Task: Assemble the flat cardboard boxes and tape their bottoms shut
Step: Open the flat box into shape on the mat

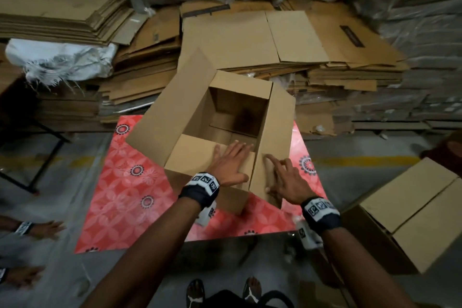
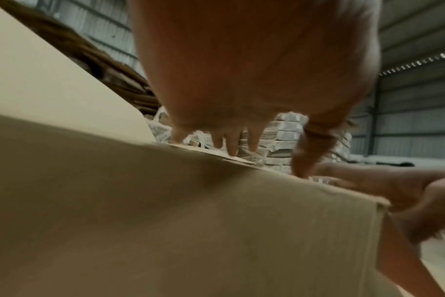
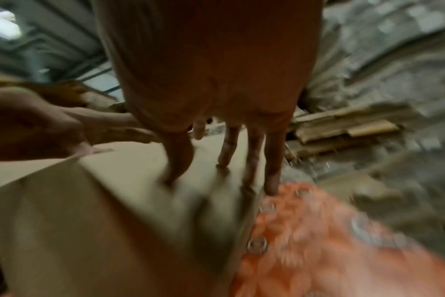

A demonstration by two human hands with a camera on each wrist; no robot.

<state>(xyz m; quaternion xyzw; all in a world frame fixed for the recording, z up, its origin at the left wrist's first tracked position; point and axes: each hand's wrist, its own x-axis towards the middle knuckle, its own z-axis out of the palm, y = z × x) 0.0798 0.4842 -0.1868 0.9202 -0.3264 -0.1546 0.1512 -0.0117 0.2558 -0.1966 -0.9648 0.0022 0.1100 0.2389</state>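
Observation:
An unfolded brown cardboard box (image 1: 190,107) stands with its flaps up on the red patterned table (image 1: 125,195). My left hand (image 1: 231,161) lies flat, fingers straight, pressing the near short flap (image 1: 192,155) down into the opening. My right hand (image 1: 285,177) rests with spread fingers on the long right flap (image 1: 277,127), which stands tilted outward. In the left wrist view my left hand's fingers (image 2: 233,146) reach over the cardboard edge (image 2: 165,221). The right wrist view shows the fingertips (image 3: 272,180) of my right hand touching the flap (image 3: 114,211). I see no tape.
Stacks of flat cardboard (image 1: 250,37) fill the space behind the table, with a white sack (image 1: 62,57) at the left and plastic-wrapped bundles (image 1: 412,7) at the right. An assembled box (image 1: 410,212) sits at the right. Another person's hand (image 1: 47,229) shows at the left edge.

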